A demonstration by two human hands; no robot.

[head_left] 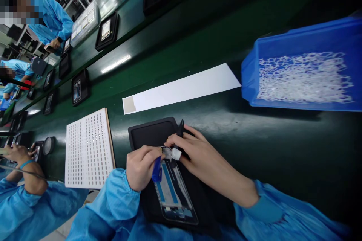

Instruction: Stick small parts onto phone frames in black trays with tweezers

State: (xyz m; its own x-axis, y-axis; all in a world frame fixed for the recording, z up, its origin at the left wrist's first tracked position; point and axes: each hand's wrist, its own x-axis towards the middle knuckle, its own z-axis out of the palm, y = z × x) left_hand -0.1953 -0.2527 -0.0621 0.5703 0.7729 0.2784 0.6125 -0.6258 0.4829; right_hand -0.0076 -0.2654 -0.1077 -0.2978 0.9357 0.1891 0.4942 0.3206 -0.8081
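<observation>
My left hand (142, 166) is closed around a small blue plastic piece (157, 169), its exact kind unclear. In my right hand (198, 152) is a pair of black tweezers (180, 131), tip pointing up and away. Between both hands, at the fingertips, are a small white block (176, 153) and a crumpled clear bit (167, 153); which fingers touch them is hard to make out. Below lies a phone frame (172, 190) with blue strips, resting in a black tray (151, 128). My hands cover the frame's upper end.
Left of the tray stands a white board (88, 150) with rows of tiny parts. A white paper strip (181, 88) lies beyond, and a blue bin (299, 41) of white mesh pieces sits right. Black trays (80, 87) line the bench. Co-workers (53, 19) work at the left.
</observation>
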